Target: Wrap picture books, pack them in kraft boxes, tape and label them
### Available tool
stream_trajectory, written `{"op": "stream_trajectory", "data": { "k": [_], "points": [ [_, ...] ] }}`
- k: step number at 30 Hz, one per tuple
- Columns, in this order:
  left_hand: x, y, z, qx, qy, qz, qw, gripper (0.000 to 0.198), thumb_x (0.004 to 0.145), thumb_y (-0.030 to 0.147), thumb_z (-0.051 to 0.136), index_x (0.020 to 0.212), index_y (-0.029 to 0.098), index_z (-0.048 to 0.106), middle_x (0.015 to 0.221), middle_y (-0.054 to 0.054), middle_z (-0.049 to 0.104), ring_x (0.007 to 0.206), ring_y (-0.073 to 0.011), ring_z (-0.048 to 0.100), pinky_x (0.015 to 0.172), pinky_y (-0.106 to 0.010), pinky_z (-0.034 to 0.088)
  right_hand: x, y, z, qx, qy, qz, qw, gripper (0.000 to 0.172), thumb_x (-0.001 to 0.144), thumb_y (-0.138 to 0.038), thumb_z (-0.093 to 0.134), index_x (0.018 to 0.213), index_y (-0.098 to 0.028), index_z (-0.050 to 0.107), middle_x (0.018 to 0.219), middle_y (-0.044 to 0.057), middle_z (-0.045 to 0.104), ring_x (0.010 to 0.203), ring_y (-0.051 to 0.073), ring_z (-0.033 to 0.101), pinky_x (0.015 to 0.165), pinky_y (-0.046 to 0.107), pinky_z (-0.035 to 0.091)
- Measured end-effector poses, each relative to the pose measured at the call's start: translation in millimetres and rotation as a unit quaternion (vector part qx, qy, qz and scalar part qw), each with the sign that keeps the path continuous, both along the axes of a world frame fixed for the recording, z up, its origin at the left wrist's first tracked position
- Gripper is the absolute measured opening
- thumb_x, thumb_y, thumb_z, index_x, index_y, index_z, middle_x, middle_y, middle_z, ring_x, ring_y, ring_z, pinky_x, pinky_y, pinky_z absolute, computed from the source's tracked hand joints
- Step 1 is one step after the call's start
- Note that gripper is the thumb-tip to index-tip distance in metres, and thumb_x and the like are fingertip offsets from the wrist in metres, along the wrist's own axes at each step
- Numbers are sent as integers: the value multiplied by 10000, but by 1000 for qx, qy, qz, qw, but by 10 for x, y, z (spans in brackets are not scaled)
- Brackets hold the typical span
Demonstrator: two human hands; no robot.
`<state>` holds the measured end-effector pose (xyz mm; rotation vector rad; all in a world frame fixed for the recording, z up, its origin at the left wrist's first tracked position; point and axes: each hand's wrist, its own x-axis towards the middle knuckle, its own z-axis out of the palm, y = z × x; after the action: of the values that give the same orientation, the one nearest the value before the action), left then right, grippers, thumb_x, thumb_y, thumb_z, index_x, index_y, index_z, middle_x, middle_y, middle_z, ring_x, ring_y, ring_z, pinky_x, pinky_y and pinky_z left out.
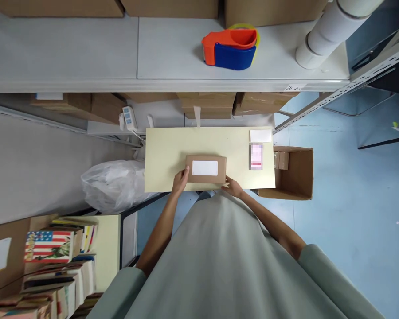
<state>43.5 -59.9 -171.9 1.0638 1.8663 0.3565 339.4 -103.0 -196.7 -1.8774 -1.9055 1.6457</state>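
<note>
A small brown cardboard box with a white label on top lies on the pale yellow table, near its front edge. My left hand grips the box's left end, fingers curled round it. My right hand holds the box's near right corner with bent fingers. A white paper slip and a small pink-and-white item lie on the table to the right of the box.
An orange and blue tape dispenser sits on the white shelf above. An open cardboard carton stands right of the table. A white plastic bag lies at its left. Books are stacked lower left. The floor is blue.
</note>
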Motion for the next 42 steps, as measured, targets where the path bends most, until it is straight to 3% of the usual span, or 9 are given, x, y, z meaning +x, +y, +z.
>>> {"op": "stream_trajectory", "data": {
  "k": [6, 10, 14, 17, 21, 28, 33, 38, 42],
  "points": [
    [264, -146, 201, 48, -130, -10, 990, 710, 969, 832, 459, 1052, 194, 758, 1199, -145, 805, 1172, -322, 728, 968, -375, 577, 423, -15, 355, 118, 21, -158, 980, 470, 1078, -450, 536, 1435, -196, 707, 1533, 182, 681, 1382, 309, 676, 1084, 451, 601],
    [366, -46, 298, 89, -137, 6, 987, 654, 889, 788, 649, 1120, 186, 761, 1279, -167, 777, 1160, -314, 740, 956, -363, 575, 513, 96, 611, 139, -3, -230, 963, 686, 1049, -778, 453, 1023, -193, 812, 1096, 143, 830, 1054, 315, 772, 904, 392, 609],
    [379, 103, 238, 72, -91, -23, 993, 527, 897, 726, 659, 916, 211, 763, 965, -93, 804, 977, -283, 748, 835, -315, 532, 457, 226, 610, 119, -38, -246, 961, 814, 955, -941, 411, 717, -220, 702, 740, 92, 750, 769, 268, 725, 712, 337, 512],
    [336, 170, 136, 56, -33, -45, 997, 545, 930, 716, 601, 709, 222, 663, 735, -51, 704, 811, -248, 689, 714, -296, 460, 393, 290, 501, 108, -36, -277, 954, 816, 884, -985, 462, 791, -214, 711, 820, 125, 788, 809, 279, 738, 724, 340, 515],
    [288, 191, 34, 69, -21, -56, 996, 582, 935, 731, 591, 657, 220, 623, 683, -37, 647, 780, -232, 658, 691, -292, 438, 370, 319, 393, 102, -28, -295, 950, 793, 867, -970, 511, 843, -205, 719, 915, 156, 820, 888, 301, 760, 801, 369, 555],
    [305, 89, -14, 56, -159, 65, 984, 603, 840, 688, 774, 1144, 167, 770, 1180, -152, 811, 1166, -306, 746, 988, -373, 583, 305, 266, 282, 114, 80, -360, 923, 776, 868, -899, 624, 1173, -191, 718, 1207, 190, 811, 1081, 321, 788, 876, 428, 652],
    [303, 2, -24, 82, -181, 1, 980, 585, 851, 663, 777, 1180, 180, 785, 1232, -133, 804, 1187, -324, 752, 990, -398, 624, 407, 222, 308, 138, 88, -308, 937, 700, 944, -836, 583, 1126, -187, 771, 1240, 192, 796, 1164, 335, 765, 1017, 502, 636],
    [384, 121, -130, 135, -79, -38, 987, 449, 825, 410, 825, 1220, 200, 775, 1266, -129, 750, 1012, -248, 764, 929, -383, 645, 698, 249, 319, 190, 67, -269, 942, 598, 970, -696, 669, 1302, -217, 798, 1356, 171, 747, 1183, 333, 737, 1024, 519, 647],
    [510, 194, -231, 92, -22, -50, 994, 418, 823, 201, 748, 1240, 211, 766, 1149, -91, 800, 899, -230, 778, 930, -389, 652, 798, 269, 150, 173, 53, -241, 954, 497, 1002, -428, 667, 1450, -224, 740, 1313, 154, 761, 1118, 314, 757, 982, 505, 669]
  ]
}}
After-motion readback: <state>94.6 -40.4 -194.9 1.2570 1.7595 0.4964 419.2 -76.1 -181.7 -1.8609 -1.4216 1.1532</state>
